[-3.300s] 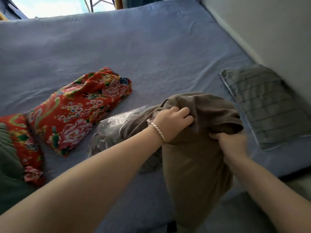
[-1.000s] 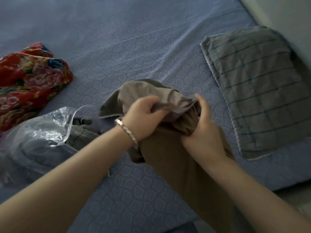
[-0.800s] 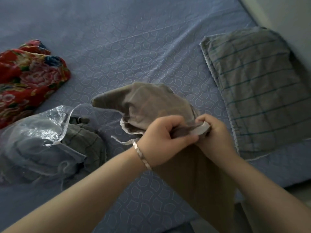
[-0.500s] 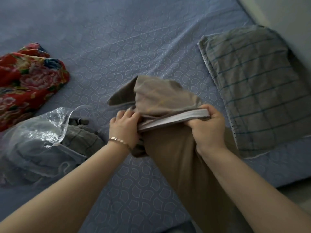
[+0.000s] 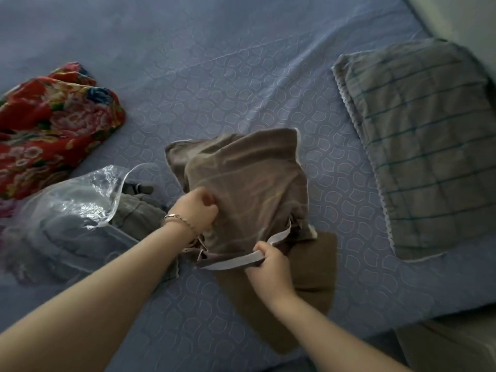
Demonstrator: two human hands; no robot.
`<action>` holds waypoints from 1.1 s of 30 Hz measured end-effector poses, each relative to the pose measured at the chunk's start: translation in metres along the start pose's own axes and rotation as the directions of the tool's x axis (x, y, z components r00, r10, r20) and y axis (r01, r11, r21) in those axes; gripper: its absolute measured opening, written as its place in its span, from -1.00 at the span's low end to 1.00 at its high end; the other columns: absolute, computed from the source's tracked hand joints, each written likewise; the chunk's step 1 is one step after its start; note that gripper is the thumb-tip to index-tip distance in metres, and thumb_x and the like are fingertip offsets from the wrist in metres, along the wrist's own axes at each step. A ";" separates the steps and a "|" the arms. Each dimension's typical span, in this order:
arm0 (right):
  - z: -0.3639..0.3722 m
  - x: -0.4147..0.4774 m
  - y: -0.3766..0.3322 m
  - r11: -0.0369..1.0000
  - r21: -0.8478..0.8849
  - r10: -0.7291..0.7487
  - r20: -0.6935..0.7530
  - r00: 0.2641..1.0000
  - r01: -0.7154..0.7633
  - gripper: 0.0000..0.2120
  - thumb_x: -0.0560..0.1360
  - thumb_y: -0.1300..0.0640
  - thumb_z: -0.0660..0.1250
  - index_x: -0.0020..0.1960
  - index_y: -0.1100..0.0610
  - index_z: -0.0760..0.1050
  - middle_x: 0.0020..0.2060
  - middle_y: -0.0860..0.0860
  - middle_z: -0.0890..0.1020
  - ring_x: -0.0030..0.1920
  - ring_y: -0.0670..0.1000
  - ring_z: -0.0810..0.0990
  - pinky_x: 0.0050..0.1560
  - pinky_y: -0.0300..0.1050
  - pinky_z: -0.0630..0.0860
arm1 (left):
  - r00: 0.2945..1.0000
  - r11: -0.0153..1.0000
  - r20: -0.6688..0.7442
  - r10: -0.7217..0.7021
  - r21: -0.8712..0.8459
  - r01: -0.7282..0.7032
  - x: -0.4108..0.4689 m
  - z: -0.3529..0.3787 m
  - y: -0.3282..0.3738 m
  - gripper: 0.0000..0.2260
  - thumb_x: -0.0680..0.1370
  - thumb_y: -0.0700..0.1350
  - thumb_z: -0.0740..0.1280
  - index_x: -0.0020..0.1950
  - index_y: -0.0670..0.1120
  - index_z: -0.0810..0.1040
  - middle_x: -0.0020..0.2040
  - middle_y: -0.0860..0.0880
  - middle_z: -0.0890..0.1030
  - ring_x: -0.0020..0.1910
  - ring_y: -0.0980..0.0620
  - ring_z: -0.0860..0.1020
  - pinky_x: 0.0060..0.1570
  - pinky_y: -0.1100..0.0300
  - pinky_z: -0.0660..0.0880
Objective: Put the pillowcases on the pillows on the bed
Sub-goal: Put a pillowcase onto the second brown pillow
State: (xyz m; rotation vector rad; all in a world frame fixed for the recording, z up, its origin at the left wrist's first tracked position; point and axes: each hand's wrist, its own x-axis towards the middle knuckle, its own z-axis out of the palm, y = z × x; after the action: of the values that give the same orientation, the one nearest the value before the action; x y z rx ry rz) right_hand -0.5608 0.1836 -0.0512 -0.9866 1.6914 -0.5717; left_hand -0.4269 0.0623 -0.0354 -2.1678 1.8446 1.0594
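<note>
Fingers of left hand [image 5: 197,210] and right hand [image 5: 271,261] clamp the pillowcase [image 5: 249,181]; best hold its mouth wide, drawing evenly over the pillow [image 5: 316,267].

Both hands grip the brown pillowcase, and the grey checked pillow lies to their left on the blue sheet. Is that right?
Not quite: the head view shows the grey checked pillow lying to the right of the hands, not the left. The rest holds: the left hand and the right hand both grip the brown pillowcase, and the pillow lies on the blue sheet.
</note>
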 end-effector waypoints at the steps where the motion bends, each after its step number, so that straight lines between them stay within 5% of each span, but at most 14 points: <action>1: -0.001 0.003 0.000 0.999 -0.046 0.002 0.028 1.000 -0.001 -0.68 0.38 0.33 0.28 -0.41 0.06 0.24 -0.50 -0.06 0.35 -0.42 -0.14 0.32 -0.44 -0.32 0.24 | 0.989 0.991 -0.134 -0.060 -0.130 0.042 0.006 0.005 -0.001 -0.81 0.47 -0.12 0.31 0.07 -0.11 0.50 0.06 -0.11 0.53 -0.02 -0.11 0.51 -0.03 0.13 0.42; 4: -0.019 0.018 0.003 0.976 -0.220 0.028 0.112 0.993 -0.003 -0.69 0.44 0.26 0.25 -0.39 0.03 0.23 -0.43 -0.06 0.38 -0.31 -0.01 0.38 -0.41 -0.24 0.24 | 0.978 0.991 -0.192 -0.081 -0.124 0.058 0.018 0.024 0.000 -0.72 0.51 -0.08 0.33 0.18 -0.14 0.45 0.13 -0.15 0.47 0.10 -0.16 0.48 0.08 0.03 0.42; 8: -0.040 0.025 0.006 0.905 -0.414 0.025 0.285 0.958 0.100 -0.68 0.50 0.15 0.24 -0.36 0.00 0.21 -0.39 -0.06 0.37 -0.29 0.01 0.38 -0.39 -0.13 0.23 | 0.969 0.997 -0.241 -0.055 -0.068 0.039 0.027 0.037 0.003 -0.82 0.56 -0.11 0.26 0.01 -0.21 0.52 0.06 -0.17 0.49 0.11 -0.17 0.44 -0.01 0.05 0.37; 12: -0.046 0.033 0.003 0.846 -0.503 -0.005 0.319 0.948 0.174 -0.71 0.54 0.05 0.23 -0.31 -0.04 0.23 -0.36 -0.10 0.39 -0.26 0.01 0.42 -0.40 -0.19 0.27 | 0.900 0.969 -0.392 0.190 -0.073 -0.236 0.000 0.041 0.019 -0.88 0.53 -0.22 0.28 -0.08 -0.28 0.53 0.01 -0.20 0.53 0.06 -0.18 0.43 0.03 0.14 0.30; 15: -0.054 0.035 0.005 0.789 -0.591 0.003 0.281 0.960 0.170 -0.76 0.53 0.03 0.22 -0.28 -0.01 0.28 -0.32 -0.07 0.42 -0.20 0.06 0.46 -0.33 -0.10 0.31 | 0.923 0.923 0.017 0.384 0.007 -0.384 -0.028 0.052 0.024 -0.91 0.58 -0.14 0.22 -0.07 -0.15 0.44 -0.11 -0.11 0.52 -0.06 -0.11 0.50 -0.04 0.14 0.37; 16: -0.058 0.034 0.008 0.717 -0.670 -0.047 0.226 0.973 0.190 -0.82 0.51 0.04 0.26 -0.25 0.02 0.35 -0.29 -0.02 0.45 -0.16 0.10 0.49 -0.29 -0.10 0.32 | 0.933 0.942 0.160 0.323 0.046 -0.334 -0.027 0.052 0.023 -0.91 0.59 -0.09 0.20 -0.08 -0.09 0.40 -0.12 -0.07 0.51 -0.06 -0.09 0.51 -0.04 0.12 0.41; 18: -0.070 0.032 0.028 0.541 -0.795 -0.313 0.111 0.943 0.273 -0.93 0.33 0.14 0.39 -0.28 0.09 0.50 -0.32 0.12 0.50 -0.21 0.20 0.50 -0.31 -0.09 0.37 | 0.964 0.988 0.225 0.145 0.016 -0.152 -0.014 0.044 0.025 -0.89 0.57 -0.03 0.22 -0.09 -0.05 0.40 -0.11 -0.06 0.54 -0.08 -0.07 0.51 -0.07 0.14 0.43; 21: -0.096 0.037 0.054 0.427 -0.839 -0.570 0.039 0.821 0.337 -0.92 0.21 0.23 0.24 -0.39 0.18 0.52 -0.37 0.21 0.50 -0.17 0.19 0.40 -0.20 -0.02 0.32 | 0.991 0.993 -0.092 0.098 -0.058 -0.104 0.010 0.030 0.038 -0.89 0.56 -0.09 0.22 0.02 -0.10 0.45 0.01 -0.13 0.56 -0.02 -0.15 0.53 -0.06 0.10 0.42; 23: -0.108 0.042 0.060 0.491 -0.829 -0.497 -0.014 0.868 0.267 -0.83 0.24 0.21 0.14 -0.42 0.20 0.48 -0.47 0.19 0.47 -0.27 0.18 0.43 -0.23 -0.04 0.26 | 0.931 0.981 -0.310 0.194 0.035 -0.193 0.029 0.021 0.045 -0.83 0.55 -0.16 0.19 0.12 -0.12 0.43 0.14 -0.14 0.47 0.08 -0.18 0.48 -0.02 0.04 0.42; 26: -0.106 0.046 0.057 0.521 -0.832 -0.345 -0.002 0.939 0.190 -0.77 0.27 0.13 0.10 -0.36 0.16 0.50 -0.57 0.11 0.50 -0.52 0.17 0.52 -0.44 -0.10 0.42 | 0.938 0.935 -0.240 0.250 0.312 -0.170 0.067 0.005 0.048 -0.64 0.55 -0.12 0.20 0.35 -0.06 0.34 0.36 -0.07 0.33 0.33 -0.15 0.28 0.21 -0.03 0.31; 28: -0.097 0.042 0.044 0.413 -0.901 -0.051 0.124 0.991 0.134 -0.77 0.43 0.09 0.14 -0.03 0.08 0.53 -0.25 0.10 0.65 -0.22 0.16 0.64 -0.27 -0.08 0.51 | 0.977 0.898 -0.116 0.178 0.425 -0.113 0.087 0.000 0.050 -0.62 0.56 -0.10 0.20 0.37 -0.05 0.31 0.38 -0.05 0.34 0.38 -0.13 0.20 0.28 -0.06 0.24; 30: -0.093 0.045 0.047 0.435 -0.897 0.119 0.139 0.983 0.074 -0.74 0.51 0.04 0.16 0.18 0.01 0.42 0.02 0.06 0.59 0.06 0.13 0.57 -0.03 -0.07 0.46 | 0.987 0.839 -0.071 0.147 0.537 -0.086 0.098 0.002 0.052 -0.68 0.56 -0.14 0.19 0.31 -0.08 0.39 0.32 -0.08 0.42 0.36 -0.12 0.25 0.28 -0.05 0.22; 31: -0.093 0.047 0.040 0.434 -0.900 0.129 0.113 0.985 0.046 -0.76 0.49 0.04 0.21 0.15 0.01 0.44 0.06 0.07 0.56 0.12 0.14 0.52 0.06 -0.03 0.41 | 0.985 0.818 -0.073 0.158 0.568 -0.089 0.100 0.003 0.051 -0.71 0.56 -0.15 0.17 0.28 -0.09 0.42 0.29 -0.09 0.46 0.34 -0.12 0.29 0.27 -0.03 0.23; 33: -0.102 0.062 0.031 0.420 -0.905 -0.161 -0.007 0.987 0.063 -0.89 0.38 0.15 0.35 -0.09 0.08 0.54 0.07 0.16 0.51 0.15 0.22 0.43 0.14 0.11 0.36 | 0.976 0.849 -0.120 0.180 0.520 -0.093 0.095 0.006 0.046 -0.77 0.55 -0.17 0.17 0.18 -0.09 0.47 0.21 -0.11 0.51 0.27 -0.13 0.36 0.20 0.01 0.29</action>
State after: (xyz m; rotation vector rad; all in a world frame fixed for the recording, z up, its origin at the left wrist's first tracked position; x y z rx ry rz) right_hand -0.6733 0.1397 -0.0744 -1.8804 2.0404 0.3490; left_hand -0.4688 -0.0250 -0.0770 -1.8654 2.0767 0.3349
